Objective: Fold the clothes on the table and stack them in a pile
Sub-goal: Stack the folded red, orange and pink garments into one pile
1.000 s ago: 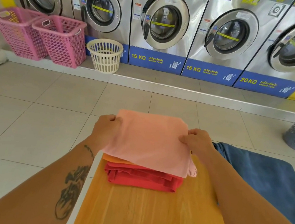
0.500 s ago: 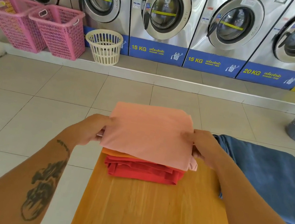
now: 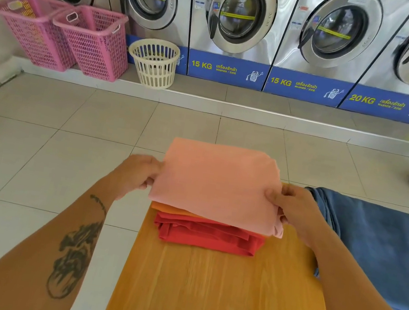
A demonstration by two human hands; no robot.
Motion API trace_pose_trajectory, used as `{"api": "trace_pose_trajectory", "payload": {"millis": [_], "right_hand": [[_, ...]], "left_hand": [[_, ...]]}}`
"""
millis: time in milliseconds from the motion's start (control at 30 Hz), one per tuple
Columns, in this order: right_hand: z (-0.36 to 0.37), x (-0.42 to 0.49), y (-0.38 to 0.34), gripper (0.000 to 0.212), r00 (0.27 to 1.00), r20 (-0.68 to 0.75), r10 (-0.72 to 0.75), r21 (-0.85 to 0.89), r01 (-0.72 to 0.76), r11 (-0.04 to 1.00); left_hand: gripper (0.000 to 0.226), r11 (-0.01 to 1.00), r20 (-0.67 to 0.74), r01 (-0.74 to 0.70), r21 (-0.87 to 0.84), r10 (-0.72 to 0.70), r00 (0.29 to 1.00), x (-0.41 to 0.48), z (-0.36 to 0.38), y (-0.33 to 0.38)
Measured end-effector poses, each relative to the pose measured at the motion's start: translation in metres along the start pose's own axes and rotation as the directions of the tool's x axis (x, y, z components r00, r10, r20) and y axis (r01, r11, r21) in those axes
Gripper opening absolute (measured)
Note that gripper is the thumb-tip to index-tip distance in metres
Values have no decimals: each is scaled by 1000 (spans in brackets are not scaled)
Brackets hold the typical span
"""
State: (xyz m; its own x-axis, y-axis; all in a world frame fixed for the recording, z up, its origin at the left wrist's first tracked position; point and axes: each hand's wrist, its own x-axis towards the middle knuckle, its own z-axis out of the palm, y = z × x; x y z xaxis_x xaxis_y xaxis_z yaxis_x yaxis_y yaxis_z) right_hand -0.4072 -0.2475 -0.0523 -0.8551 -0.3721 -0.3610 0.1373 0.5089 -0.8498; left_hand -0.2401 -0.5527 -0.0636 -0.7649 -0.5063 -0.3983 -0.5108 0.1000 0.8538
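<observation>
Pink garment point(image 3: 216, 184) lifted, both-hands grip

head cam | looks forward and down | close over table point(image 3: 215, 292) | faces washing machines point(image 3: 237, 17)

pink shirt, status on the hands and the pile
Left hand and right hand grip folded pink shirt by its sides, atop orange and red pile. Blue cloth unfolded at right.

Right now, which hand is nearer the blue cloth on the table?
The right hand. It grips the pink garment's right edge, just beside the blue cloth. The left hand holds the garment's opposite edge, across the pile.
</observation>
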Motion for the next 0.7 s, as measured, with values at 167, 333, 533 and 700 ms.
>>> {"api": "trace_pose_trajectory", "payload": {"millis": [167, 333, 533, 700], "right_hand": [[19, 6, -31, 55, 941, -232, -245, -323, 164, 932], [56, 14, -36, 58, 900, 16, -436, -807, 269, 526], [67, 33, -6, 57, 963, 106, -249, -707, 249, 662], [61, 41, -4, 68, 959, 141, -247, -655, 278, 703]], "left_hand": [[13, 914, -362, -302, 271, 388, 848, 11, 25, 45], [44, 638, -19, -437, 634, 578, 816, 25, 70, 43], [63, 612, -6, -299, 732, 445, 896, 37, 94, 7], [65, 693, -76, -228, 684, 379, 922, 40, 93, 4]]}}
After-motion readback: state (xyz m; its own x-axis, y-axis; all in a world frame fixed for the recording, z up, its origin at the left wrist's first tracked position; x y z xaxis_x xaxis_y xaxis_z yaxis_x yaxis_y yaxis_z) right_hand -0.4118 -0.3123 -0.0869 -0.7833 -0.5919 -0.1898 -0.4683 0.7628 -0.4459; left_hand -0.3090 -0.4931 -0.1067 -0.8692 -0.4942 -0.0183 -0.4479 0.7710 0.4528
